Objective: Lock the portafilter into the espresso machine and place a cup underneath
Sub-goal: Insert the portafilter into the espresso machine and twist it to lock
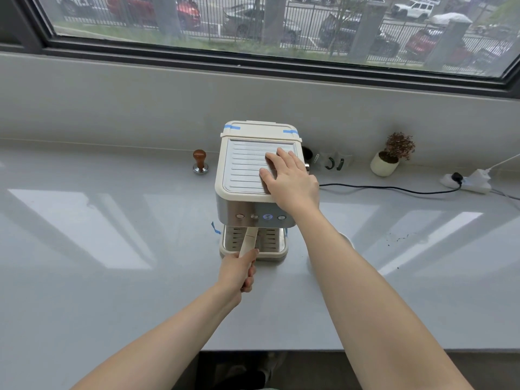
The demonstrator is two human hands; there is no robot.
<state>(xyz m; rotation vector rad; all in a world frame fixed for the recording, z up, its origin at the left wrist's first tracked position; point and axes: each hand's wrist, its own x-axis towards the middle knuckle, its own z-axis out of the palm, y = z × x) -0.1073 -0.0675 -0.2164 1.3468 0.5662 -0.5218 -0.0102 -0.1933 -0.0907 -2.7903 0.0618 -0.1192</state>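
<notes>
A cream and steel espresso machine (pixel 244 170) stands on the grey counter under the window. The portafilter's cream handle (pixel 249 240) sticks out toward me from under the button panel, over the drip tray (pixel 270 250); its head is hidden under the machine. My left hand (pixel 239 270) is closed around the handle's near end. My right hand (pixel 289 178) lies flat, fingers spread, on the ribbed top of the machine. A white cup (pixel 347 240) shows partly behind my right forearm, to the right of the machine.
A wooden-knobbed tamper (pixel 200 162) stands left of the machine. Glass mugs (pixel 333 161) and a small potted plant (pixel 389 160) sit at the back right. A black cord (pixel 394 188) runs to a power strip (pixel 468 181). The counter's front edge (pixel 270 351) is close to me.
</notes>
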